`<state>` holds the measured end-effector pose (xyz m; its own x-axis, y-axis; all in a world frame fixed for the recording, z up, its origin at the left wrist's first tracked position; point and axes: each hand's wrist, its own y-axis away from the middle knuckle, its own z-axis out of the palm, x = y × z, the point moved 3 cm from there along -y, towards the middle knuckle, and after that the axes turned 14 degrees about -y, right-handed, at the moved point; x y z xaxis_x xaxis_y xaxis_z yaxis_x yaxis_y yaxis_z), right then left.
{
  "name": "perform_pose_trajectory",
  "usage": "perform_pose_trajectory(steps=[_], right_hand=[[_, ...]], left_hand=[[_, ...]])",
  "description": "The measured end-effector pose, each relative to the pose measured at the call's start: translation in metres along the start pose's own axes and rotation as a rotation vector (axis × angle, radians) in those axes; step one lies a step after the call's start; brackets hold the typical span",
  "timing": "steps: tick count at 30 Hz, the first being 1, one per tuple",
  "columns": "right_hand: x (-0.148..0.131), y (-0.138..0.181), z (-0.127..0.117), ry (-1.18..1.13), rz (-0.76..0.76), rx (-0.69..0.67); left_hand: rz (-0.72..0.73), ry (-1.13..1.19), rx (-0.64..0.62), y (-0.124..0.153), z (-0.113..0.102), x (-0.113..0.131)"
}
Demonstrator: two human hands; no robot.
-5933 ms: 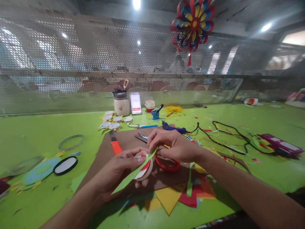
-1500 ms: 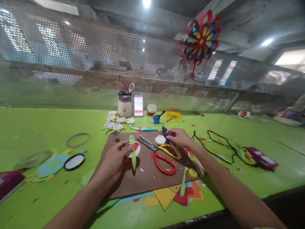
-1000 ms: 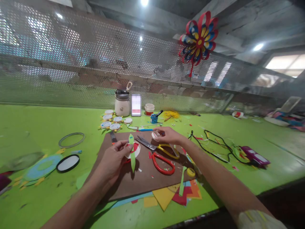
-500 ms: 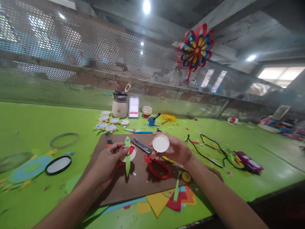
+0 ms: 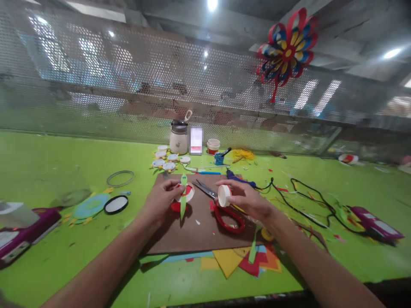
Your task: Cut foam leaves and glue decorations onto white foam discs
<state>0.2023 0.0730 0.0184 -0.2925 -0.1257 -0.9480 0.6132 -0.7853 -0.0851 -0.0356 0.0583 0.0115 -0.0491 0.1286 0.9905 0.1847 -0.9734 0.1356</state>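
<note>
In my left hand point(image 5: 163, 199) is a green paper strip point(image 5: 183, 201) with a pointed tail and two small eyes at its top, pinched against a white and red disc point(image 5: 190, 192). My right hand point(image 5: 248, 199) grips a round white cap point(image 5: 224, 196) by its edge, its hollow side turned to the left. Between the hands, red-handled scissors point(image 5: 229, 219) lie with blades partly apart on a brown board point(image 5: 180, 237). The cap hangs just over the scissors' pivot.
Coloured paper pieces point(image 5: 227, 261) stick out from under the board's near edge. Behind it stand a jug point(image 5: 178, 139), a phone point(image 5: 196, 140) and small turtle-like discs point(image 5: 168, 167). A black cord point(image 5: 308, 205) winds across the right side. A black-rimmed disc point(image 5: 116, 205) lies left.
My right hand has tilted the cap from facing me to nearly edge-on. The left hand keeps its pinch. The whole view has shifted, bringing a purple box in at the left.
</note>
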Motion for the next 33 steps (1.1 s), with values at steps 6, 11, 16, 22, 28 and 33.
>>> perform_pose_trajectory(steps=[6, 11, 16, 22, 28, 33], right_hand=[[-0.001, -0.017, -0.028, 0.542, -0.143, 0.154], [-0.007, -0.045, -0.056, 0.818, -0.149, 0.270], [-0.016, -0.045, -0.058, 1.072, -0.165, 0.339], [-0.012, -0.004, -0.021, 1.231, -0.103, 0.278], [0.010, 0.016, 0.013, 1.611, 0.057, 0.127], [0.011, 0.006, 0.007, 1.637, 0.158, 0.185]], left_hand=[[0.028, -0.031, 0.033, -0.014, -0.011, -0.001], [0.007, -0.068, 0.018, -0.010, -0.006, -0.001], [-0.018, -0.070, -0.005, -0.008, -0.004, 0.000], [-0.011, -0.107, 0.046, -0.013, -0.010, 0.000], [-0.016, -0.128, 0.086, -0.011, -0.011, 0.006], [0.000, -0.175, 0.158, -0.022, -0.038, 0.017]])
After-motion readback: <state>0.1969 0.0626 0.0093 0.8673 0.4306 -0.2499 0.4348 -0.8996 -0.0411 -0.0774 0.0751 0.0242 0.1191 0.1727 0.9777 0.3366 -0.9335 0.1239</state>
